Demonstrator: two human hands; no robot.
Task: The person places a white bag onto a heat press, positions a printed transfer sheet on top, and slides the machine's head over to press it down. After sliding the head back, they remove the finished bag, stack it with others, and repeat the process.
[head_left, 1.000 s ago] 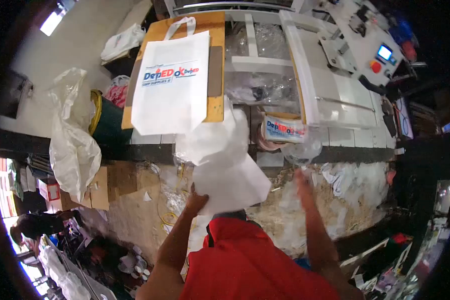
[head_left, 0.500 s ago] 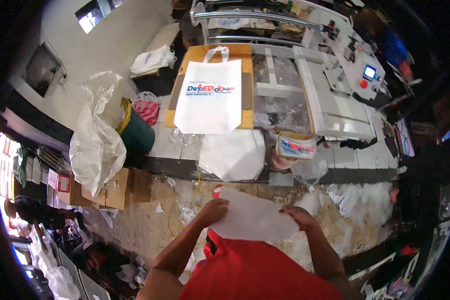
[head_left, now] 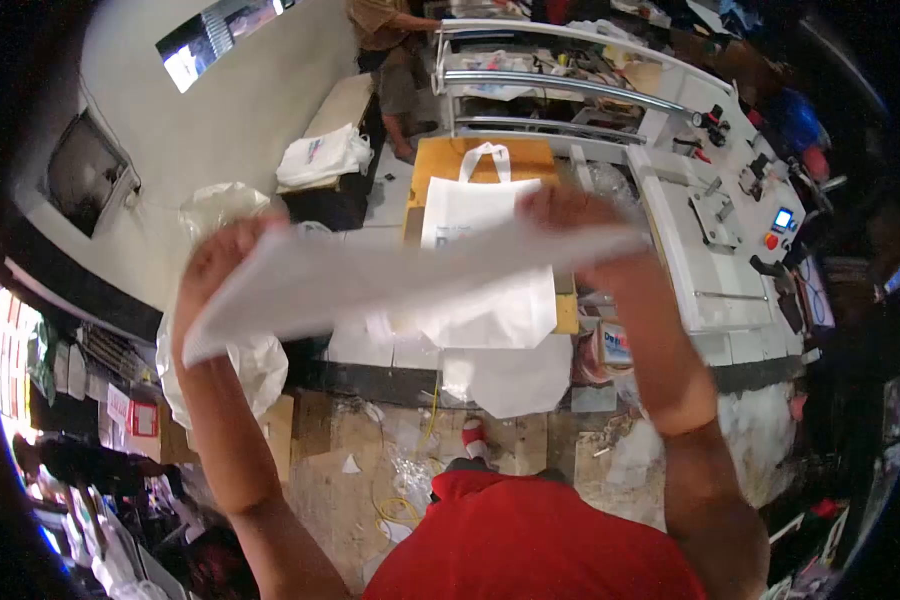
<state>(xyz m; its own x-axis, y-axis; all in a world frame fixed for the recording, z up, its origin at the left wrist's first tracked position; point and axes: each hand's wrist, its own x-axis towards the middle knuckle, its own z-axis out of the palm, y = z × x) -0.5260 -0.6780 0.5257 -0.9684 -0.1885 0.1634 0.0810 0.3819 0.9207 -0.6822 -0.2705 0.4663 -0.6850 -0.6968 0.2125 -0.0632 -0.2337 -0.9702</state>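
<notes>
Clock positions are read from the centre of the view. The left hand (head_left: 232, 255), just above 9 o'clock, has its fingers curled closed on one end of a white sheet (head_left: 360, 275). The right hand (head_left: 580, 225), at 2 o'clock, appears closed on the other end (motion blur hides the exact finger placement). The sheet spans the centre, in the air between both hands, tilted with its 8 o'clock end lower.

Behind it, a white tote bag (head_left: 500, 318) lies on an orange board (head_left: 435, 162), its handle toward 12 o'clock and its print partly covered. A white machine (head_left: 690, 280) with a lit screen (head_left: 783, 218) stands between 2 and 3 o'clock. Folded white bags (head_left: 320, 155) are piled toward 10:30. Another person (head_left: 378, 28) stands near 11:30.
</notes>
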